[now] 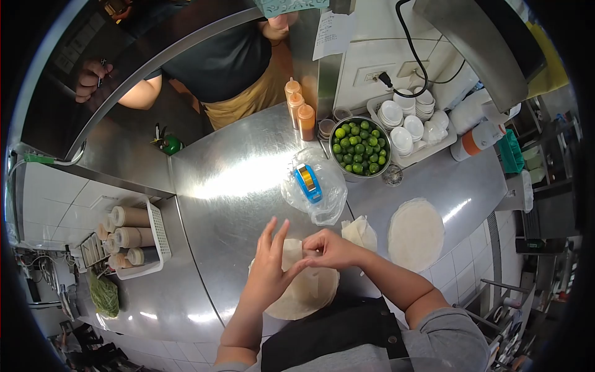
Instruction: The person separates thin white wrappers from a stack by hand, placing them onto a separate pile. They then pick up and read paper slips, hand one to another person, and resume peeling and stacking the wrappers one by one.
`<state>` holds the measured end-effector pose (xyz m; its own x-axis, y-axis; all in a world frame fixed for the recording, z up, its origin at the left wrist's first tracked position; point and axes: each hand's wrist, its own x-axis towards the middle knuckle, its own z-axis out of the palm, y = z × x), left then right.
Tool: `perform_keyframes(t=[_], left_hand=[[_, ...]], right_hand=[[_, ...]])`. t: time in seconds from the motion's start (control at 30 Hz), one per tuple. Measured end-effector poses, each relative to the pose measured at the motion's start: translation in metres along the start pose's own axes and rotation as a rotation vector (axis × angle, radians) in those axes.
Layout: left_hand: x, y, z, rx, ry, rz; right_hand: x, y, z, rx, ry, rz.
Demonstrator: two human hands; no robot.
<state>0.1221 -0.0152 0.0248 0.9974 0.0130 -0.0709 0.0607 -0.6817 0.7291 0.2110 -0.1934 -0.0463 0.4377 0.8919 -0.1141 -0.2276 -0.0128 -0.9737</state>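
Note:
A stack of thin, round, pale dough wrappers [305,299] lies on the steel counter in front of me. On its far side a folded wrapper [292,249] stands up between my hands. My left hand [271,257] is at its left, fingers stretched and apart, with the thumb reaching towards my right fingertips. The fingers of my right hand [334,248] are curled in a pinch at the wrapper's right edge; the grip itself is partly hidden. Just beyond my right hand lie folded wrappers [359,232]. Farther right is a second round wrapper stack [416,234].
A blue tape dispenser [308,183] rests on a clear plastic bag [330,208]. Behind are sauce bottles [305,122], a bowl of limes [359,147] and a tray of white lids [403,124]. A white basket [162,239] of containers stands left. Another person [226,59] stands across the counter.

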Motion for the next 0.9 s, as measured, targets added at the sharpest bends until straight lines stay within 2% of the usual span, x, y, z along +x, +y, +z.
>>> perform_keyframes(t=[0.03,0.1,0.13,0.2,0.23,0.3,0.33,0.4,0.43,0.5,0.63,0.73,0.77,0.83,0.9], left_hand=[[-0.006,-0.01,0.005,0.0,0.002,0.0],[-0.014,-0.02,0.008,-0.251,0.021,-0.003],[-0.019,-0.021,0.011,-0.249,0.022,-0.001],[-0.022,-0.016,0.014,-0.108,0.332,0.051],[-0.022,-0.019,0.014,-0.106,0.335,0.057],[-0.023,-0.024,0.013,-0.165,0.366,0.203],[-0.026,-0.024,0.013,-0.164,0.382,0.193],[-0.026,-0.019,0.008,-0.301,0.248,0.184],[-0.026,-0.02,0.007,-0.293,0.262,0.184],[-0.024,-0.021,0.007,-0.441,0.287,0.159],[-0.019,-0.014,0.006,-0.367,0.25,0.159],[-0.014,-0.013,0.008,-0.478,0.205,0.191],[-0.016,-0.011,0.008,-0.58,0.195,0.155],[-0.017,-0.011,0.009,-0.681,0.185,0.116],[-0.017,-0.013,0.011,-0.708,0.192,0.128]], right_hand=[[0.002,-0.004,-0.001,-0.001,-0.001,-0.001],[0.005,-0.017,0.001,-0.176,0.034,-0.074],[0.005,-0.02,0.004,-0.177,0.035,-0.076],[0.008,-0.025,0.008,-0.391,0.069,-0.142],[0.009,-0.028,0.011,-0.394,0.07,-0.148],[0.009,-0.034,0.017,-0.464,0.151,-0.192],[0.009,-0.036,0.018,-0.468,0.132,-0.193],[0.011,-0.041,0.018,-0.503,0.12,-0.281],[0.012,-0.047,0.019,-0.505,0.108,-0.291],[0.01,-0.059,0.019,-0.437,0.093,-0.229],[0.009,-0.058,0.021,-0.439,0.055,-0.146],[0.01,-0.041,0.017,-0.346,-0.091,-0.201],[0.009,-0.041,0.017,-0.345,-0.088,-0.197],[0.008,-0.045,0.019,-0.337,-0.073,-0.36],[0.004,-0.051,0.022,-0.344,-0.06,-0.341]])
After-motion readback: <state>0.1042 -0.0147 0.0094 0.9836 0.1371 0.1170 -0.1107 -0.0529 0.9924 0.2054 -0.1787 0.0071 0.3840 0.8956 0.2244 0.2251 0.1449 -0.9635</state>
